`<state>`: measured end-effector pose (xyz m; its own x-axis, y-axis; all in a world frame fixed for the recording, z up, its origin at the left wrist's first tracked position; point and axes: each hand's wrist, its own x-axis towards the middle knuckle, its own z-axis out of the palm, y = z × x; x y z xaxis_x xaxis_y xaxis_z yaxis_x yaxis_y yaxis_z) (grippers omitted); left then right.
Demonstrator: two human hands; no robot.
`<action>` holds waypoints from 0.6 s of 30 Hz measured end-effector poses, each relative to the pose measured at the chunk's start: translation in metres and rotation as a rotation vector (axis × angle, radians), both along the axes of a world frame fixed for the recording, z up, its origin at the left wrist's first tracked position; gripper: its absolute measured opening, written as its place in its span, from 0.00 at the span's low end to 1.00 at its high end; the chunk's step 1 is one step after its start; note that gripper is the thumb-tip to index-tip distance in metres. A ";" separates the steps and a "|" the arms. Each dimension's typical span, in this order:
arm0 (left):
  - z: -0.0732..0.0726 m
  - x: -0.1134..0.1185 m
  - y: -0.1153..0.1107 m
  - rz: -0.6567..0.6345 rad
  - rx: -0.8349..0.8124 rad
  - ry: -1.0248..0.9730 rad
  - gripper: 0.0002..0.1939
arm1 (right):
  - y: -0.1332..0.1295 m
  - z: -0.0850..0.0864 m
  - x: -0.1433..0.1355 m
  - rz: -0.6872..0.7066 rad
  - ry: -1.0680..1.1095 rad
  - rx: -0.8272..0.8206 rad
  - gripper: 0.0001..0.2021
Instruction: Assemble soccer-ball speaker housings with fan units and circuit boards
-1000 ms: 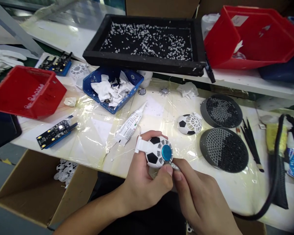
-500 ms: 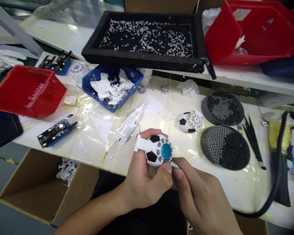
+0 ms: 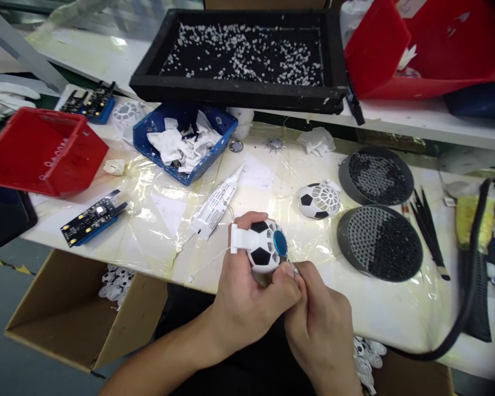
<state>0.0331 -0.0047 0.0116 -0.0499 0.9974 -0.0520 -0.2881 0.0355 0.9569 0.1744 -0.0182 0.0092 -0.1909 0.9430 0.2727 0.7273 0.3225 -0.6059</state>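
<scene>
My left hand is closed around a white plastic ball shell with black football patches and a side bracket. A round blue disc sits on the slotted end of the shell. My right hand pinches something small and greyish at the shell's lower edge, by my left thumb; the fingers hide most of it. Thin white wires run out to the left of the shell. Just beyond the hands lies a white glue-like tube. A second football shell with an open lattice rests on the table.
Two round dark dishes of black pieces stand at the right, beside black tweezers. A black tray of white bits is at the back. Blue bin, red bin and circuit board lie left. Cartons stand below.
The shell has turned in my left hand, its blue disc now facing more to the right. My right hand has drawn down and closer in against the left thumb. The view has shifted slightly.
</scene>
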 end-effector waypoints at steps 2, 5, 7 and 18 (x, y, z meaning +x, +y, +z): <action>0.001 0.002 0.000 0.003 -0.001 0.015 0.30 | -0.001 -0.001 -0.002 -0.026 0.000 0.012 0.13; 0.002 0.005 0.001 0.017 -0.021 0.043 0.31 | -0.003 -0.003 -0.003 -0.051 -0.004 0.009 0.13; 0.003 0.006 0.001 0.028 -0.029 0.053 0.31 | -0.004 -0.004 -0.004 -0.067 -0.008 0.003 0.13; 0.002 0.015 0.007 0.075 0.003 0.117 0.31 | -0.004 -0.003 -0.011 -0.174 -0.028 0.025 0.13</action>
<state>0.0481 0.0018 0.0140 -0.1303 0.9907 -0.0389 -0.1761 0.0155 0.9842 0.1630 -0.0220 0.0063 -0.0336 0.9554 0.2934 0.7896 0.2053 -0.5783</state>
